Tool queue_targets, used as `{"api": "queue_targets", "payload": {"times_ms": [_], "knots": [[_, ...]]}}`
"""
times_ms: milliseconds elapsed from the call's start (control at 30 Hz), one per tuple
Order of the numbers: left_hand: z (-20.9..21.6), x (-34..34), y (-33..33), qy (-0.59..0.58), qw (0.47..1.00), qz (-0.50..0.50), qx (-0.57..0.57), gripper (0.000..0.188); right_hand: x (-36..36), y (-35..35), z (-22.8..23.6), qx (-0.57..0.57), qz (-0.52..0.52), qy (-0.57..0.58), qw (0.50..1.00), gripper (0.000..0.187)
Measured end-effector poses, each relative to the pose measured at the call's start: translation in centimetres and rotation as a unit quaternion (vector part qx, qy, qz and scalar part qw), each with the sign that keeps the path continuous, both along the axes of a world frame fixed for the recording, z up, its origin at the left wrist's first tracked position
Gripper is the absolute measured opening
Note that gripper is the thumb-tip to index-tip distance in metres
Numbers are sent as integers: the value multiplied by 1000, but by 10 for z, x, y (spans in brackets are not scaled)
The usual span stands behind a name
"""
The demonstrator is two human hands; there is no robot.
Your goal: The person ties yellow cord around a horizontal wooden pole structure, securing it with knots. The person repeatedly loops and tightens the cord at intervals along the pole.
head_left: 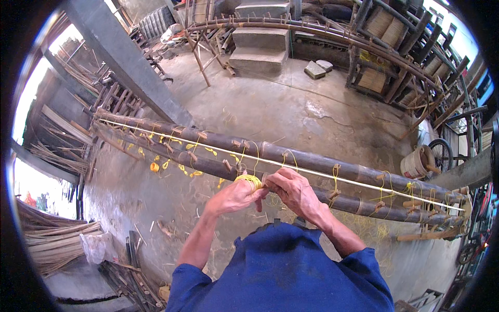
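Note:
My left hand (236, 197) is closed at the near side of a long bamboo frame, with a coil of yellow string (249, 180) wound about it. Just right of it, my right hand (294, 191) has its fingers pinched together close to the left fingertips; what they grip is hidden. Two dark bamboo poles run across in front of me, the far pole (322, 162) and the near pole (205, 165). Short wooden pegs (337, 170) stick out of them, with yellow loops tied along their length. A long pale strip (372, 187) lies between the poles.
Concrete steps (258, 60) and a curved bamboo rack (317, 27) stand at the back. A grey pillar (122, 60) rises at left. Bundled strips (60, 242) lie at lower left. A bucket (416, 162) sits at right. Yellow scraps litter the floor.

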State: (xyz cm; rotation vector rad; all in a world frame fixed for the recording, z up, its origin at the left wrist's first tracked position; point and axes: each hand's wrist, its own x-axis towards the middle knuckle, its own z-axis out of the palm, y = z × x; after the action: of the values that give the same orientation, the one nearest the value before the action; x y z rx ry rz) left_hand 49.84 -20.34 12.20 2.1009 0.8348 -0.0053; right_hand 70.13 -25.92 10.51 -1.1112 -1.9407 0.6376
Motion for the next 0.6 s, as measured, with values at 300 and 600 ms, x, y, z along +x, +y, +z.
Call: {"api": "queue_targets", "payload": {"times_ms": [300,600], "knots": [[7,-7,-2,-138,942,38,-304,30,4,7,12,15,116,-108,987,49],[-7,-1,3,-118,893,-108,-420,47,-1,18,19,23,187,-68,980,30]]}}
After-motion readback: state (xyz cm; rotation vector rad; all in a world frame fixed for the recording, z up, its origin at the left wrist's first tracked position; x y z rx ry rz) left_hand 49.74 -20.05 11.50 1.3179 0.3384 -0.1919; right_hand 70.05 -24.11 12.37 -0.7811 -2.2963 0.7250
